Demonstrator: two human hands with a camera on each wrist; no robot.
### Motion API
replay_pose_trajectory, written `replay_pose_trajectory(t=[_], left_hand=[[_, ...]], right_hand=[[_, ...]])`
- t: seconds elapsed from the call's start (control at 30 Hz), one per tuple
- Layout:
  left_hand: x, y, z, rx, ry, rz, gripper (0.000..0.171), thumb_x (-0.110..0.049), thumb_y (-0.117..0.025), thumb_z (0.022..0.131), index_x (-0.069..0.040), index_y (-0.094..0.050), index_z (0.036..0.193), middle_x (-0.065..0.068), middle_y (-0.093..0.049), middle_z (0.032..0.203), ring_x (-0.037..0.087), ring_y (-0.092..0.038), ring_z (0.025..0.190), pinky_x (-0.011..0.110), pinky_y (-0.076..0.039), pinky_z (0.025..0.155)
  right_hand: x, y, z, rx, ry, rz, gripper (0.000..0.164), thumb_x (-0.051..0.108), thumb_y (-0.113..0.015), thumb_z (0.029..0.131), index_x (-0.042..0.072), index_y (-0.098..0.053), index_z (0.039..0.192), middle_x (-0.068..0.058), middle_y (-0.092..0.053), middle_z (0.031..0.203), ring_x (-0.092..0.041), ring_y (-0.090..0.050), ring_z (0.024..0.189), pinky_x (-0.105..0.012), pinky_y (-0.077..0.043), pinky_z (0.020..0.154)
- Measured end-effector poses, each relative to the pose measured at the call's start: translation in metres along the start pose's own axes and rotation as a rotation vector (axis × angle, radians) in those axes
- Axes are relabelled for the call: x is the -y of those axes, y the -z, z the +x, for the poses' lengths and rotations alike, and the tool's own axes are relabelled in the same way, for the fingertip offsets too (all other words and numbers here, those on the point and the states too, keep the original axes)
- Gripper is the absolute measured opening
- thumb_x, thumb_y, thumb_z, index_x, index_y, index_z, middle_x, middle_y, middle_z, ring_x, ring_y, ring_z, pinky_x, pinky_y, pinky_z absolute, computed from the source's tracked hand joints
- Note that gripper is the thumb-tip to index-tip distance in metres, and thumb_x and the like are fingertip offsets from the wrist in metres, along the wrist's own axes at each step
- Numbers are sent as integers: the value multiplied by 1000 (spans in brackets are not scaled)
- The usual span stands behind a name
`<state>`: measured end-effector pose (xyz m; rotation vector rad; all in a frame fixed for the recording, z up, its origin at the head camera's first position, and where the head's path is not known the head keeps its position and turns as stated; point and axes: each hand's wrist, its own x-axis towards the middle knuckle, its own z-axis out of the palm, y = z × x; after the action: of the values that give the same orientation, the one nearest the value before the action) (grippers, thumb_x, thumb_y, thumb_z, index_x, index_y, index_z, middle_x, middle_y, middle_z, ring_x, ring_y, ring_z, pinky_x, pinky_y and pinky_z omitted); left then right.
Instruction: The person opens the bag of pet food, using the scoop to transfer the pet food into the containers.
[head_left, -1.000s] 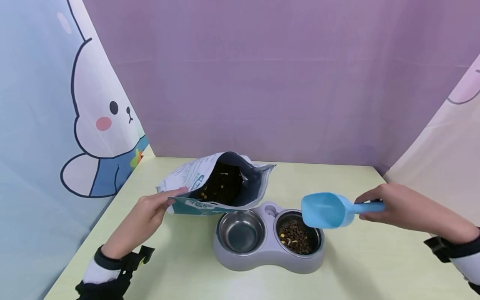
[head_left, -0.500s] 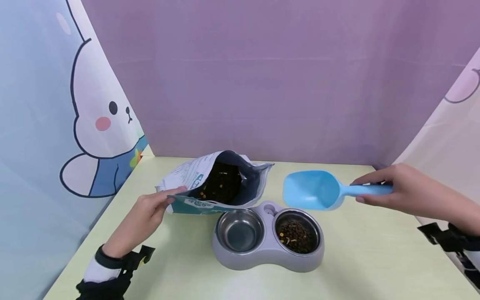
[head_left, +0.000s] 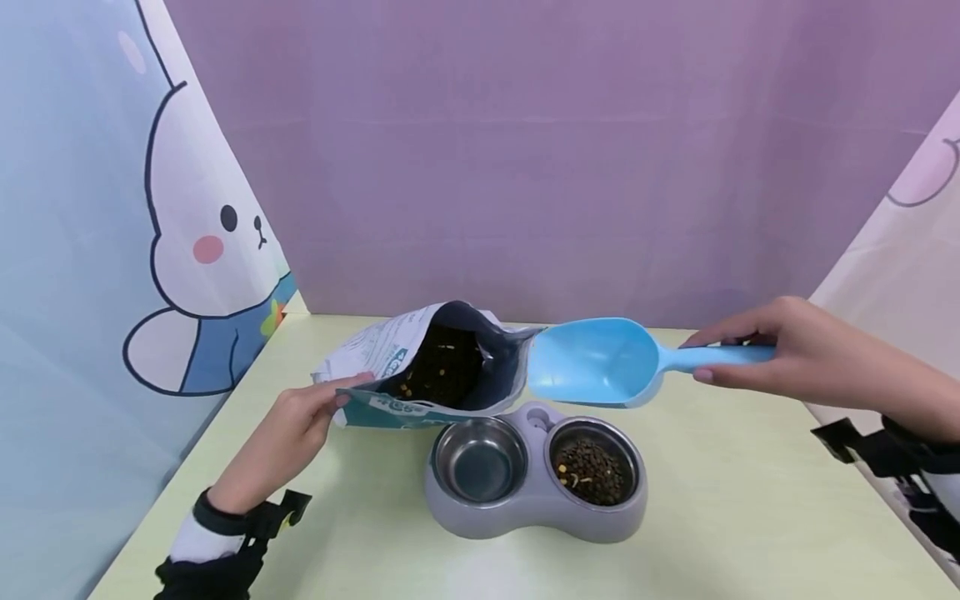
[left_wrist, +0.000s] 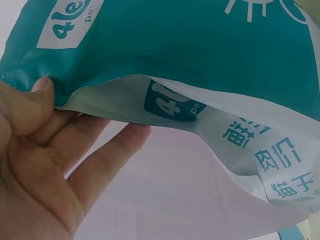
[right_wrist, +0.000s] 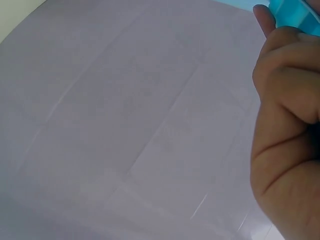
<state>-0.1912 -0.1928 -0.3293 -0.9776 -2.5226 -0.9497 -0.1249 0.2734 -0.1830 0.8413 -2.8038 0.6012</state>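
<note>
My left hand (head_left: 296, 437) pinches the near corner of a teal and white pet food bag (head_left: 423, 408), thumb on the outside and fingers behind the edge in the left wrist view. The bag lies tilted with its mouth gaping, and brown kibble (head_left: 442, 367) with yellow bits shows inside. At the right, my right hand (head_left: 780, 346) grips the handle of a light blue scoop (head_left: 596, 360). Its bowl faces up, nothing in it, and its front edge overlaps the bag's mouth. In the right wrist view only a bit of the blue scoop (right_wrist: 295, 15) shows past the fingers.
A light purple double bowl stand (head_left: 517, 521) sits in front of the bag on the pale yellow table (head_left: 360, 533). Its left steel bowl (head_left: 482, 467) holds no kibble; the right one (head_left: 637, 471) holds some. A purple cloth (head_left: 525, 167) hangs behind.
My right hand has carried the scoop from over the right bowl up and leftward to the bag's mouth. The left hand and bag have stayed nearly still.
</note>
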Motion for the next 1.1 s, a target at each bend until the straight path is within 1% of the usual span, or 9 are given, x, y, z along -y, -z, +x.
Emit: replay_pose_trajectory(t=[0.07,0.17,0.3,0.4,0.53,0.7,0.83,0.9,1.1], left_hand=[[0,0,0,5,12,-2,41,11,-46,86,-11,-54,120,6,-56,120,20,-52,107,37,-49,80],[0,0,-1,7,18,-2,42,12,-46,86,-11,-54,121,6,-56,120,21,-51,107,37,-49,80],[0,0,0,3,10,-3,43,11,-46,86,-12,-54,121,5,-55,121,20,-51,108,37,-48,81],[0,0,0,4,5,-4,43,11,-46,86,-13,-54,121,5,-55,121,20,-51,108,37,-48,82],[-1,0,1,6,4,-6,44,11,-46,86,-14,-54,121,5,-55,121,20,-51,108,37,-48,82],[-1,0,1,4,1,-7,44,11,-46,86,-14,-54,121,4,-55,121,20,-51,108,37,-47,82],[-1,1,1,3,3,-6,44,11,-46,86,-14,-54,121,4,-55,121,20,-51,108,38,-48,82],[-1,1,1,2,1,-4,44,12,-46,86,-14,-54,121,4,-55,121,20,-51,108,37,-48,82],[0,1,1,-1,0,-2,44,11,-46,86,-14,-54,121,4,-55,121,20,-51,109,37,-48,82]], right_hand=[[6,0,6,20,-5,22,25,15,-73,74,27,-65,95,12,-47,56,-7,-37,45,-21,-33,40],[14,-2,15,56,18,58,23,16,-71,77,28,-65,96,11,-45,56,-7,-37,46,-21,-33,40],[24,-5,28,90,72,65,20,19,-68,80,29,-65,98,12,-47,58,-6,-37,46,-21,-35,41],[31,-6,36,109,85,60,17,24,-67,82,29,-65,98,13,-50,60,-6,-37,46,-21,-36,42],[39,-8,45,127,66,59,15,30,-66,83,29,-65,97,13,-50,60,-6,-37,46,-22,-35,42],[47,-12,53,141,54,51,12,32,-65,83,29,-65,94,12,-51,61,-7,-39,47,-23,-36,42],[52,-18,59,142,65,34,8,31,-66,83,27,-66,90,12,-53,63,-6,-42,48,-23,-38,43],[55,-22,60,138,64,27,9,30,-66,82,25,-66,90,13,-53,64,-6,-42,48,-23,-38,43],[64,-28,65,137,23,-4,9,26,-68,81,22,-67,89,11,-52,62,-6,-41,47,-24,-38,44]])
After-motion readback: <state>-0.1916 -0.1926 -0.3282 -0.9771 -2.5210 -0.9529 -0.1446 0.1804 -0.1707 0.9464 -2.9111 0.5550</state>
